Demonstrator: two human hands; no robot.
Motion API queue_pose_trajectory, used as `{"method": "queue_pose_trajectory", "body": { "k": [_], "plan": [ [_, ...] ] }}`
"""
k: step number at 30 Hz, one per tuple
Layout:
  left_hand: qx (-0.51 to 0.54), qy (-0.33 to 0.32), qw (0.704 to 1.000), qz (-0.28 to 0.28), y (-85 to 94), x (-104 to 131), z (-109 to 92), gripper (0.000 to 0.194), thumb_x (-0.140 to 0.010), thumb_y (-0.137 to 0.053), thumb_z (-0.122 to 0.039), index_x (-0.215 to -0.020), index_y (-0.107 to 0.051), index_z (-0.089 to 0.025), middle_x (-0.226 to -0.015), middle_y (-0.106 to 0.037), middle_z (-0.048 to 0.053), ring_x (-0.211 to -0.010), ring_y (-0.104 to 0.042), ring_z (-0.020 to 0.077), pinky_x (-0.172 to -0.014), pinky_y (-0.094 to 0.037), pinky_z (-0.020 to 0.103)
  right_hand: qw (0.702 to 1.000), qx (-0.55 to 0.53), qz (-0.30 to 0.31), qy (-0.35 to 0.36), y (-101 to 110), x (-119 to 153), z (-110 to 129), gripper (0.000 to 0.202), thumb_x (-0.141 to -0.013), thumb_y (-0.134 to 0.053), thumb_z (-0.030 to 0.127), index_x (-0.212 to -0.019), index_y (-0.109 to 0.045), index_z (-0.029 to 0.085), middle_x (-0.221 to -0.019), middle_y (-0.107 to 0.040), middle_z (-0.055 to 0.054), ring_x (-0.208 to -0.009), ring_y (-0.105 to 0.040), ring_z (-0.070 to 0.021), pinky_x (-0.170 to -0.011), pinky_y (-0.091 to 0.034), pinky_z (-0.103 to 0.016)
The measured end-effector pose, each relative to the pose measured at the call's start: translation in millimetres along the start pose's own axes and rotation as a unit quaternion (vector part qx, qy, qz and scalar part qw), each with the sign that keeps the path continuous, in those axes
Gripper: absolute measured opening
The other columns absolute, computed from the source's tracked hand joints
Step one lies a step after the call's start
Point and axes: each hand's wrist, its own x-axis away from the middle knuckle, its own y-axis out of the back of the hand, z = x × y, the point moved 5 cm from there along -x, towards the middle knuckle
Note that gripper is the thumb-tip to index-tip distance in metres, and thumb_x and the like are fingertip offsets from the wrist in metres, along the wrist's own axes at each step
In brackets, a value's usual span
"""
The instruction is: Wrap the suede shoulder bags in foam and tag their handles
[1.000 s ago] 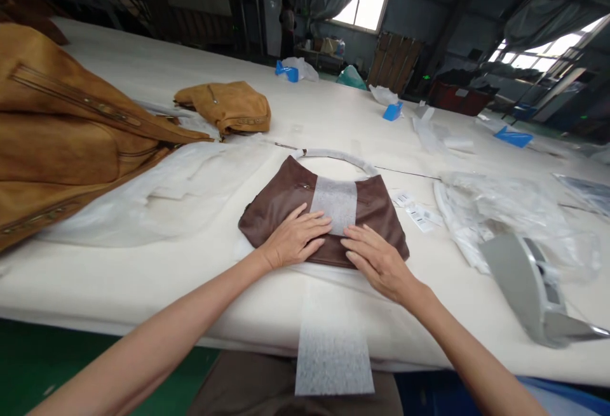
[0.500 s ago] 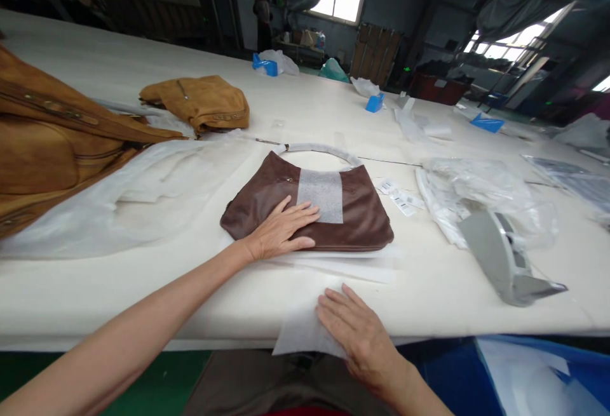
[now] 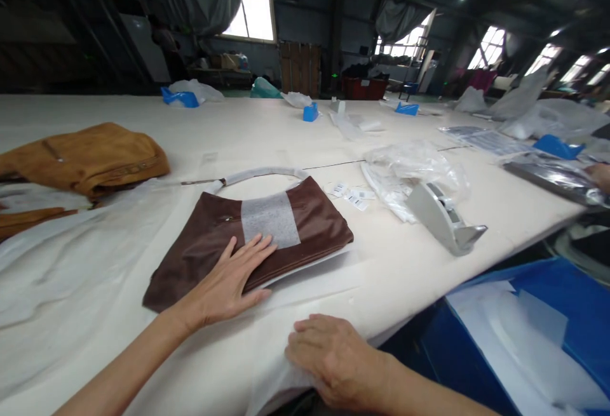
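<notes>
"Two hands, so what is the left hand point(image 3: 229, 286) doing?"

"Spread out, palm down on the front of the dark brown leather handbag point(image 3: 214, 235), fingertips reaching the light grey fabric-like strip point(image 3: 268, 219) across the bag's middle."

"And where is that bag?"

"Lying on the broad white tabletop point(image 3: 238, 133), its arched, pale-wrapped handle point(image 3: 262, 174) on the side away from the person."

"What about the right hand point(image 3: 333, 355)?"

"Nearer the person than the bag, at the tabletop's edge. Its fingers are curled together at a thin, translucent white sheet point(image 3: 276, 381); I can't tell whether they pinch it."

"What else lies around the bag?"

"White printed paper tags point(image 3: 355, 200) near its right side; farther right, a crumpled clear plastic bag point(image 3: 414, 162) and a grey plastic tape dispenser point(image 3: 436, 216). To its left, well apart, is a mustard-brown leather bag point(image 3: 95, 152)."
</notes>
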Motion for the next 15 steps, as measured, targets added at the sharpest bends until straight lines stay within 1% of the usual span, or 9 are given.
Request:
{"method": "queue_pose_trajectory", "body": {
  "k": [2, 5, 7, 8, 10, 12, 13, 14, 15],
  "plan": [
    [-0.010, -0.020, 0.999, -0.030, -2.8, 3, 3, 0.067, -0.096, -0.041, -0.049, -0.155, -0.020, -0.027, -0.158, -0.029, 0.011, -0.147, -0.023, 0.0339, -0.114, -0.012, 0.070, 0.999, -0.029, 0.017, 0.025, 20, 4, 4, 0.039, -0.092, -0.055, 0.023, -0.131, -0.056, 0.026, -0.131, -0.065, -0.005, -0.129, -0.053, -0.0174, -0.116, -0.031, -0.033],
    [-0.035, -0.042, 0.995, -0.085, -7.3, 7, 10, 0.069, -0.094, -0.041, -0.037, -0.156, -0.012, -0.030, -0.158, -0.030, 0.008, -0.145, -0.028, 0.0331, -0.116, -0.011, 0.067, 0.988, -0.137, 0.030, 0.060, 61, 18, 7, 0.045, -0.098, -0.046, 0.025, -0.143, -0.045, 0.033, -0.142, -0.057, -0.001, -0.134, -0.048, -0.0130, -0.115, -0.031, -0.028],
    [-0.054, -0.057, 0.992, -0.101, -11.1, 8, 13, 0.074, -0.090, -0.044, -0.032, -0.156, -0.010, -0.030, -0.158, -0.031, 0.007, -0.143, -0.032, 0.0322, -0.118, -0.008, 0.063, 0.972, -0.234, -0.007, 0.027, 93, 24, -6, 0.048, -0.098, -0.049, 0.029, -0.145, -0.044, 0.031, -0.143, -0.056, -0.001, -0.133, -0.050, -0.0134, -0.112, -0.035, -0.026],
    [-0.062, -0.066, 0.990, -0.104, -13.0, 9, 13, 0.077, -0.089, -0.045, -0.031, -0.156, -0.009, -0.030, -0.158, -0.031, 0.007, -0.142, -0.034, 0.0318, -0.119, -0.006, 0.061, 0.961, -0.271, -0.051, -0.015, 108, 24, -20, 0.046, -0.097, -0.052, 0.032, -0.142, -0.048, 0.029, -0.140, -0.058, -0.002, -0.130, -0.053, -0.0148, -0.110, -0.037, -0.027],
    [-0.071, -0.076, 0.988, -0.117, -16.0, 10, 12, 0.080, -0.085, -0.046, -0.030, -0.156, -0.010, -0.030, -0.157, -0.032, 0.007, -0.141, -0.037, 0.0315, -0.120, -0.002, 0.058, 0.932, -0.292, -0.170, -0.133, 133, 22, -64, 0.036, -0.095, -0.054, 0.035, -0.129, -0.061, 0.024, -0.129, -0.066, -0.004, -0.120, -0.061, -0.0174, -0.104, -0.045, -0.028],
    [-0.070, -0.067, 0.985, -0.143, -18.2, 11, 12, 0.083, -0.082, -0.045, -0.029, -0.156, -0.010, -0.029, -0.156, -0.035, 0.006, -0.141, -0.037, 0.0317, -0.120, -0.002, 0.058, 0.904, -0.223, -0.251, -0.263, 150, 14, -120, 0.030, -0.097, -0.048, 0.034, -0.114, -0.068, 0.020, -0.116, -0.071, -0.005, -0.109, -0.066, -0.0176, -0.095, -0.050, -0.028],
    [-0.069, -0.059, 0.984, -0.155, -19.5, 11, 13, 0.085, -0.079, -0.044, -0.028, -0.156, -0.009, -0.029, -0.155, -0.037, 0.006, -0.141, -0.037, 0.0319, -0.120, -0.002, 0.058, 0.896, -0.165, -0.259, -0.320, 155, 7, -149, 0.030, -0.099, -0.044, 0.033, -0.111, -0.068, 0.019, -0.114, -0.072, -0.004, -0.105, -0.067, -0.0171, -0.092, -0.052, -0.027],
    [-0.067, -0.050, 0.983, -0.164, -21.2, 11, 14, 0.087, -0.077, -0.045, -0.027, -0.156, -0.009, -0.030, -0.154, -0.039, 0.005, -0.141, -0.037, 0.0322, -0.120, -0.004, 0.059, 0.889, -0.099, -0.247, -0.373, 159, -2, -178, 0.030, -0.100, -0.041, 0.030, -0.110, -0.067, 0.020, -0.113, -0.072, -0.003, -0.104, -0.067, -0.0158, -0.091, -0.051, -0.026],
    [-0.068, -0.041, 0.982, -0.170, -23.2, 10, 15, 0.089, -0.075, -0.046, -0.025, -0.156, -0.010, -0.030, -0.154, -0.040, 0.004, -0.140, -0.038, 0.0324, -0.120, -0.006, 0.059, 0.881, -0.065, -0.241, -0.401, 163, -12, -205, 0.030, -0.100, -0.040, 0.027, -0.110, -0.067, 0.019, -0.112, -0.072, -0.004, -0.103, -0.067, -0.0159, -0.091, -0.051, -0.026]
  ]
}}
